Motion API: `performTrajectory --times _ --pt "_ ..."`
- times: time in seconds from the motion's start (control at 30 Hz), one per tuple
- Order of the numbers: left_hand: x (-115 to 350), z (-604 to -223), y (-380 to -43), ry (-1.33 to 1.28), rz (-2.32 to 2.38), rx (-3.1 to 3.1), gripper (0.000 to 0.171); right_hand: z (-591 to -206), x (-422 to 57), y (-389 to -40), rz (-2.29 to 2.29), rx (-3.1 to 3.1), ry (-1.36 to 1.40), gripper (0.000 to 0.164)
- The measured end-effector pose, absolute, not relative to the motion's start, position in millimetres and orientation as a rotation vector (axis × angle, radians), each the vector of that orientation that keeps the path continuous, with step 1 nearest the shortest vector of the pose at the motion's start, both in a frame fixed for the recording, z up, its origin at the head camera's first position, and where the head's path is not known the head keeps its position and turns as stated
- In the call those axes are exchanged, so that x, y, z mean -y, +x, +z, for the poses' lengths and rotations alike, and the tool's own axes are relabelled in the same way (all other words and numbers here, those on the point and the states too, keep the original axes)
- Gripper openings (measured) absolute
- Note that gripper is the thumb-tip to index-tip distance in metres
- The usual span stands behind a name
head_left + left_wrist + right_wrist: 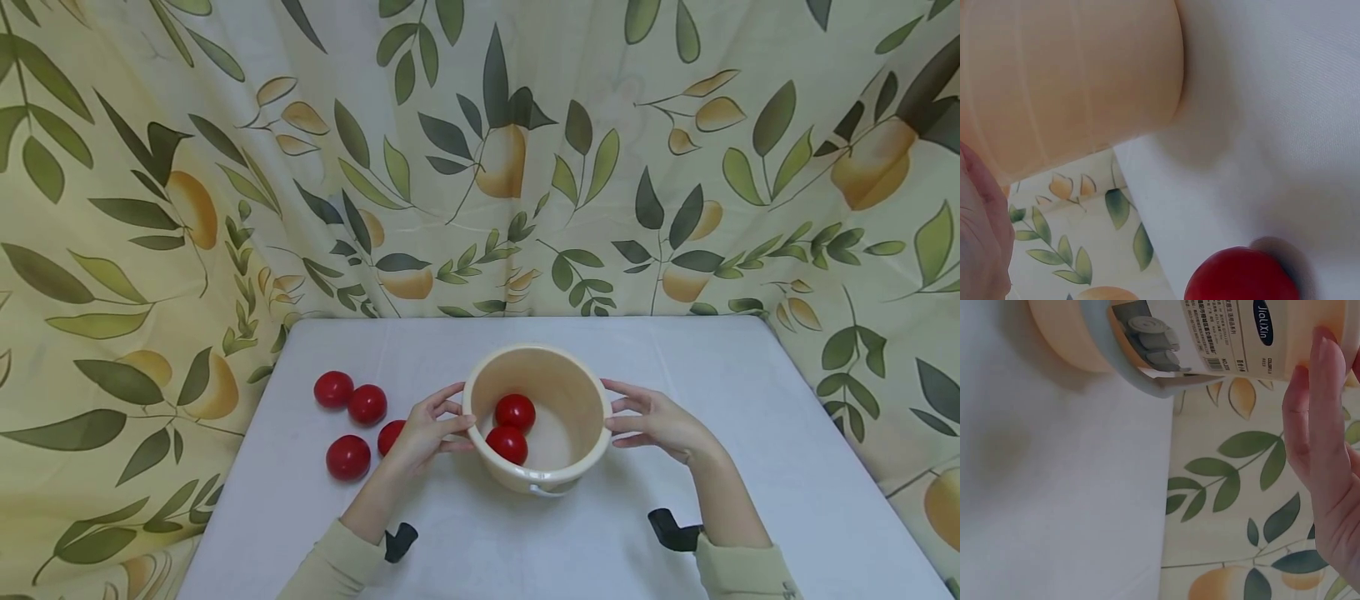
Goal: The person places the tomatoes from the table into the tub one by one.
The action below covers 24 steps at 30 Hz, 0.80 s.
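A cream plastic bucket stands at mid-table, its mouth facing up and slightly toward me. Inside it lie two glossy red balls. My left hand holds the left side of the rim, thumb near the edge and fingers along the outer wall. On the opposite side, my right hand holds the rim with its fingertips against the wall. A printed label and a pale handle show in the right wrist view. Several more red balls lie left of the bucket, one partly hidden behind my left hand.
A white cloth covers the table. Behind and beside it hangs a curtain printed with leaves and fruit. Black pieces stick out at both wrists, by the light sleeves.
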<state>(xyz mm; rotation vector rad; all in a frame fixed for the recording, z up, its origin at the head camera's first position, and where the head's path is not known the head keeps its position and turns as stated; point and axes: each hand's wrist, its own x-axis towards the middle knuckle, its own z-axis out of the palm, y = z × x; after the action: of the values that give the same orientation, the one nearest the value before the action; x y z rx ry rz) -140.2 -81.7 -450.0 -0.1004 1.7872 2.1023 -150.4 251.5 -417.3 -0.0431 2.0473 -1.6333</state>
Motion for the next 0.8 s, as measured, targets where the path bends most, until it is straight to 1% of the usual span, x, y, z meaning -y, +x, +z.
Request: performTrajectory --times 0.3,0.43,0.5,0.57,0.67,0.73,0.8 --pt "81.5 -450.6 -139.6 -0.100 2.074 -1.856 0.061 -417.8 -251.5 -151.5 -1.642 -1.993 -0.027 0.076" --pt "84.2 -448.7 -135.3 -0.032 1.949 -2.147 0.066 -418.5 -251.9 -151.7 -1.633 -2.001 -0.015 0.076" --pt "88.3 -447.6 -133.4 0.062 1.866 -2.380 0.067 -418.9 -251.9 -151.5 -1.625 -2.007 -0.009 0.076" --pt "95.6 -446.4 -130.6 0.154 1.667 -2.693 0.068 -419.3 -251.6 -151.4 -1.622 -2.008 -0.002 0.076" --pt "113.1 -446.6 -128.2 0.319 1.186 -3.137 0.071 -418.8 -251.4 -151.3 -1.619 -2.012 -0.018 0.076" --pt "128.1 -448.7 -126.1 0.370 0.805 -3.325 0.075 -418.3 -251.0 -151.5 -1.621 -2.012 -0.022 0.076" --pt "144.1 -453.1 -124.2 0.402 0.547 -3.411 0.079 -417.7 -250.3 -151.7 -1.623 -2.012 -0.023 0.076"
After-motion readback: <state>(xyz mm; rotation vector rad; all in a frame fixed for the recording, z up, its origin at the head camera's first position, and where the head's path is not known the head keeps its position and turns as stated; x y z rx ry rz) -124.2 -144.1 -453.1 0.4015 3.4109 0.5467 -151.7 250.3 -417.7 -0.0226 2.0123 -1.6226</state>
